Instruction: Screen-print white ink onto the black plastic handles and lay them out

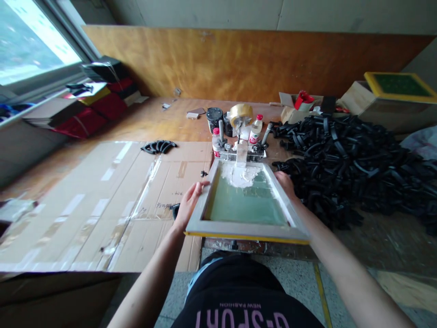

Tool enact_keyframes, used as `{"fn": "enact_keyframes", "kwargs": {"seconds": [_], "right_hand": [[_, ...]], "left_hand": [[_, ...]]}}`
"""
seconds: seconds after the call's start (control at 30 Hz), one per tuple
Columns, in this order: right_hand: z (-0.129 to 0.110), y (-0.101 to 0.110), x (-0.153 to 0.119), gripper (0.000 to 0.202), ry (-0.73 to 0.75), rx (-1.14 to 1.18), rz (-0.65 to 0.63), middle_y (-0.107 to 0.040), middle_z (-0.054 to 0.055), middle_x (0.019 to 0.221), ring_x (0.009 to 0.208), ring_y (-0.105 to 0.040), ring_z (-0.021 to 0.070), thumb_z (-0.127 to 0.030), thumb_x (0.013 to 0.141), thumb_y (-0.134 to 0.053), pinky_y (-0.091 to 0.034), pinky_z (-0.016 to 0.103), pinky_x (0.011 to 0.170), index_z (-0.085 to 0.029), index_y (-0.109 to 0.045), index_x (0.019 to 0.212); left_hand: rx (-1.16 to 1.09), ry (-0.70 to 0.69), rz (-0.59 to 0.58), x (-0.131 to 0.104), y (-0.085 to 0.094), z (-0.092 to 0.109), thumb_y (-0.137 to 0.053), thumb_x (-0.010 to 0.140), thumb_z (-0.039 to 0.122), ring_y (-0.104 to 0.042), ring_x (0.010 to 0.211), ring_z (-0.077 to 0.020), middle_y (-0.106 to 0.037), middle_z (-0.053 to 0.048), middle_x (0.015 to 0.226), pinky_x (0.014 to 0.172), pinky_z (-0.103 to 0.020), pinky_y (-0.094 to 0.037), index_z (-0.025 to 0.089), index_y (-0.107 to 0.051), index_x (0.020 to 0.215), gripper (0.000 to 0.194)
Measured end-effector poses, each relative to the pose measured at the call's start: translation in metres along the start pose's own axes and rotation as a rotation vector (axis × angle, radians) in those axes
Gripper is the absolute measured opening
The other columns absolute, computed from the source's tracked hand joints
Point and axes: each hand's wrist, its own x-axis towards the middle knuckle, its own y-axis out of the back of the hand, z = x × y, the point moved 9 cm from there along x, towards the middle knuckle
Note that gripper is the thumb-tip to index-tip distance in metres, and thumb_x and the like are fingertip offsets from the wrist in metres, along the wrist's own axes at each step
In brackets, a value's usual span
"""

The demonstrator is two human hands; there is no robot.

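Observation:
A screen printing frame (247, 228) with a green mesh is in front of me, clamped at its far end and tilted toward me. White ink (241, 176) is smeared thickly over the far part of the mesh. My left hand (190, 202) is closed at the frame's left side, its fingertips against the edge. On the opposite side my right hand (286, 183) is closed at the right edge, its fingers partly hidden. A small dark object (175, 210) shows beside my left wrist. Behind the frame stands the metal hinge clamp (251, 156).
Many black curved plastic parts (355, 159) are heaped on the right. Several similar pieces (159, 146) lie on the cardboard (85, 196) at left. Bottles with red caps (256, 130), black tubs (214, 119) and a tape roll (241, 115) stand behind the clamp.

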Motion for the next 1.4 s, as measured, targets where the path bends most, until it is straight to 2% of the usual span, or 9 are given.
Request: {"fn": "enact_keyframes", "kwargs": {"seconds": [0.13,0.3,0.43,0.53,0.67,0.87,1.07,1.27,1.4], "right_hand": [[-0.021,0.025,0.042,0.042,0.013,-0.048,0.165,-0.055,0.016,0.129,0.120,-0.050,0.0309,-0.028,0.089,-0.055,-0.040,0.046,0.103,-0.015,-0.057,0.129],[-0.111,-0.023,0.080,0.041,0.270,-0.119,-0.021,-0.058,0.014,0.119,0.114,-0.050,0.0291,-0.021,0.080,-0.069,-0.042,0.044,0.098,-0.015,-0.059,0.119],[-0.120,-0.054,0.057,0.006,0.281,-0.189,-0.237,-0.064,0.012,0.091,0.093,-0.055,0.0256,-0.016,0.084,-0.061,-0.044,0.038,0.086,-0.013,-0.063,0.090],[-0.131,-0.050,0.018,0.008,0.503,-0.157,-0.311,-0.063,0.010,0.087,0.091,-0.055,0.0235,-0.011,0.084,-0.056,-0.043,0.034,0.081,-0.015,-0.062,0.085],[-0.139,-0.037,-0.007,0.014,0.678,-0.030,-0.439,-0.062,0.004,0.079,0.083,-0.055,0.0194,-0.006,0.080,-0.055,-0.042,0.029,0.075,-0.019,-0.062,0.078],[-0.136,-0.034,0.000,0.024,0.550,-0.004,-0.220,-0.065,0.008,0.091,0.096,-0.055,0.0225,-0.003,0.082,-0.050,-0.044,0.033,0.083,-0.017,-0.067,0.091],[-0.140,-0.034,0.002,0.011,0.554,0.028,-0.251,-0.067,0.005,0.088,0.088,-0.059,0.0205,-0.018,0.086,-0.060,-0.046,0.031,0.080,-0.020,-0.067,0.094],[-0.108,0.000,0.095,0.058,0.256,-0.058,-0.039,-0.068,0.005,0.106,0.087,-0.062,0.0209,-0.025,0.080,-0.072,-0.048,0.032,0.079,-0.027,-0.053,0.135],[-0.034,0.042,0.104,0.039,0.018,-0.040,0.156,-0.070,0.006,0.094,0.082,-0.063,0.0220,-0.027,0.087,-0.059,-0.048,0.035,0.079,-0.020,-0.059,0.126]], "left_hand": [[0.088,0.182,-0.029,-0.017,0.000,-0.069,-0.063,0.077,0.055,-0.049,0.052,-0.0101,-0.061,0.003,0.068,0.048,-0.020,-0.035,0.020,-0.057,0.131,0.065],[0.134,0.226,0.001,-0.011,0.000,-0.114,-0.063,0.076,0.052,-0.056,0.059,-0.0126,-0.065,0.001,0.074,0.053,-0.021,-0.040,0.019,-0.050,0.138,0.071],[0.124,0.241,-0.023,-0.008,0.001,-0.126,-0.062,0.077,0.055,-0.062,0.069,-0.0161,-0.070,-0.003,0.084,0.059,-0.023,-0.045,0.019,-0.052,0.136,0.070],[0.098,0.237,-0.019,-0.009,0.001,-0.127,-0.062,0.077,0.055,-0.065,0.075,-0.0180,-0.071,-0.005,0.088,0.063,-0.024,-0.047,0.018,-0.055,0.133,0.067],[0.092,0.224,-0.008,-0.010,0.000,-0.123,-0.063,0.077,0.054,-0.064,0.072,-0.0179,-0.071,-0.004,0.084,0.061,-0.024,-0.047,0.017,-0.058,0.128,0.062],[0.064,0.239,-0.008,-0.011,0.001,-0.116,-0.064,0.076,0.054,-0.062,0.065,-0.0168,-0.069,-0.002,0.077,0.056,-0.024,-0.044,0.018,-0.057,0.128,0.063],[0.029,0.267,-0.003,-0.014,0.001,-0.104,-0.068,0.071,0.054,-0.061,0.062,-0.0159,-0.068,-0.001,0.072,0.053,-0.023,-0.042,0.019,-0.056,0.130,0.069],[-0.066,0.254,-0.051,-0.017,-0.001,-0.048,-0.067,0.073,0.056,-0.055,0.056,-0.0121,-0.064,0.002,0.072,0.049,-0.021,-0.038,0.023,-0.058,0.126,0.063],[-0.215,0.092,-0.010,0.001,-0.005,0.010,-0.057,0.079,0.065,-0.056,0.058,-0.0119,-0.064,0.000,0.077,0.051,-0.022,-0.042,0.019,-0.065,0.100,0.051]]}}
